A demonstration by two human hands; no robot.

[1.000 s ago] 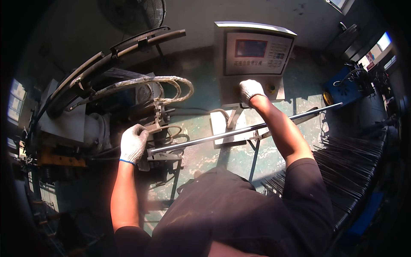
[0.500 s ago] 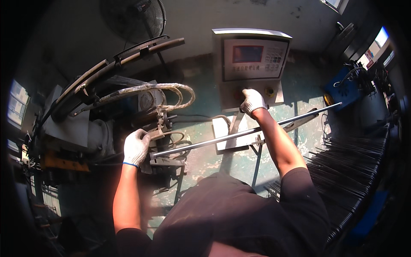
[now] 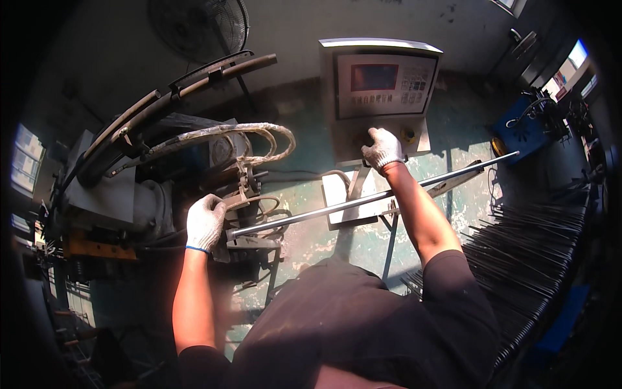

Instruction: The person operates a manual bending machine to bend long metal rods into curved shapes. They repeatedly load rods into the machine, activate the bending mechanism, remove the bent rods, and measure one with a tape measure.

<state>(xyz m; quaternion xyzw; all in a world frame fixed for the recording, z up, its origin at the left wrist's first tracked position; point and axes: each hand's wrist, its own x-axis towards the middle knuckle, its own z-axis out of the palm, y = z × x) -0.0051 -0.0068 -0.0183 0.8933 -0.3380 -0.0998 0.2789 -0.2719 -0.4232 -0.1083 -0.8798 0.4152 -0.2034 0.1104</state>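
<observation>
My left hand (image 3: 206, 223), in a white knit glove with a blue cuff, is closed at the machine (image 3: 243, 185) on the left. What its fingers grip, if anything, is hidden. Just right of it lies the near end of a long straight metal tube (image 3: 311, 214), slanting up to the right across the support stand and passing beneath my right forearm. My right hand (image 3: 383, 149), gloved too, is at the lower panel of a grey control box (image 3: 382, 84), by its buttons. Its thumb and forefinger are apart with nothing visible between them.
Pale wrapped hoses (image 3: 259, 133) loop over the machine, below curved dark pipes (image 3: 194, 91). Many thin dark rods (image 3: 525, 253) lie stacked at right. A standing fan (image 3: 201, 26) is at the back left, and blue equipment (image 3: 521, 133) at the far right.
My right hand has shifted slightly left and down at the control box's lower panel, its forefinger more raised. My left hand and the tube look unmoved.
</observation>
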